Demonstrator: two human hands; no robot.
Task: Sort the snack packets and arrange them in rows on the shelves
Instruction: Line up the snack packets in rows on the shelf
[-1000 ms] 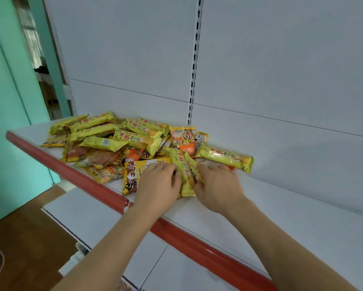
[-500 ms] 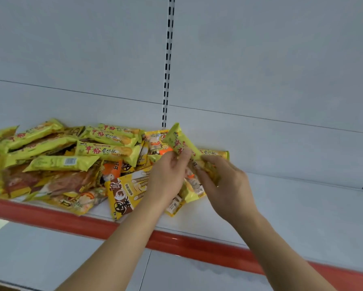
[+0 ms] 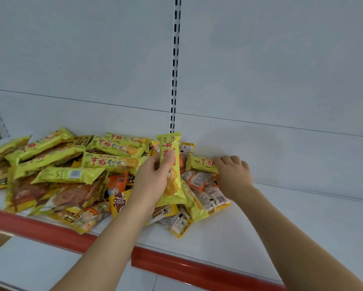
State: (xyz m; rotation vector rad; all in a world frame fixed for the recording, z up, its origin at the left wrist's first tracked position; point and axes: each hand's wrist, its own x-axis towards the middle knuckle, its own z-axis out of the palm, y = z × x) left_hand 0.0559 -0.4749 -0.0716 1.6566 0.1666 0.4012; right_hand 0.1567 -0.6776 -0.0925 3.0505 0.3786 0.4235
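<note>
- Left hand (image 3: 155,181) gripped one long yellow-green packet (image 3: 171,171) about its middle, thumb across the printed face, fingers curled behind. Packet stood nearly upright, lifted clear of the heap; lower end hung just above the packets beneath the hand. Judged: held on end so the label could be checked and the packet kept apart from the rest.
- Right hand (image 3: 232,173) lay over the right end of a second yellow-green packet (image 3: 201,163), which rested flat at the back of the pile. Fingers bent down onto that end; whether they had closed round it or only pressed on it could not be told. Same print as the held packet, so probably the next of that kind to be taken.
- Remaining snack pile (image 3: 67,175) spread left of the left hand: more yellow-green packets on top, brown and orange ones under and in front, all overlapping. No rows formed yet; sorting judged to be at an early stage.
- Shelf (image 3: 292,227) to the right of the right hand showed bare white surface, bounded behind by the back panel (image 3: 281,160) and in front by the red edge strip (image 3: 197,267). Judged the natural place to start a row.
- Some front packets lay near the red strip, left of the left forearm; a careless sweep could push them over the edge.
</note>
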